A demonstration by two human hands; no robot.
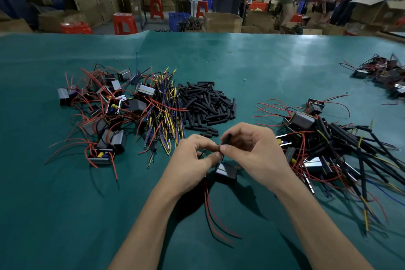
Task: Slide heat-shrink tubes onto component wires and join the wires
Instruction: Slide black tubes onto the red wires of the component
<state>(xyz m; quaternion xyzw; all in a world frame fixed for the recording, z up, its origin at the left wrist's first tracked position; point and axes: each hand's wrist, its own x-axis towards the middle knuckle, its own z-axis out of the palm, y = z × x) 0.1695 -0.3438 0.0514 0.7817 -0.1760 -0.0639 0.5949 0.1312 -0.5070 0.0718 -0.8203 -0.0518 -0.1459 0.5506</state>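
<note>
My right hand (252, 149) pinches a short black heat-shrink tube (225, 139) between thumb and forefinger. My left hand (192, 155) pinches a thin black wire (202, 153) right at the tube's lower end. The wire runs to a small grey box component (225, 171) that hangs just below my fingers. Red and black wires (213, 217) trail from it toward me over the green mat (65, 215).
A heap of black heat-shrink tubes (206, 105) lies ahead of my hands. Left of it are loose coloured wires (164, 116) and a pile of box components (105, 112). Components with tubes fitted (328, 149) lie at right. Another pile (383, 74) sits far right.
</note>
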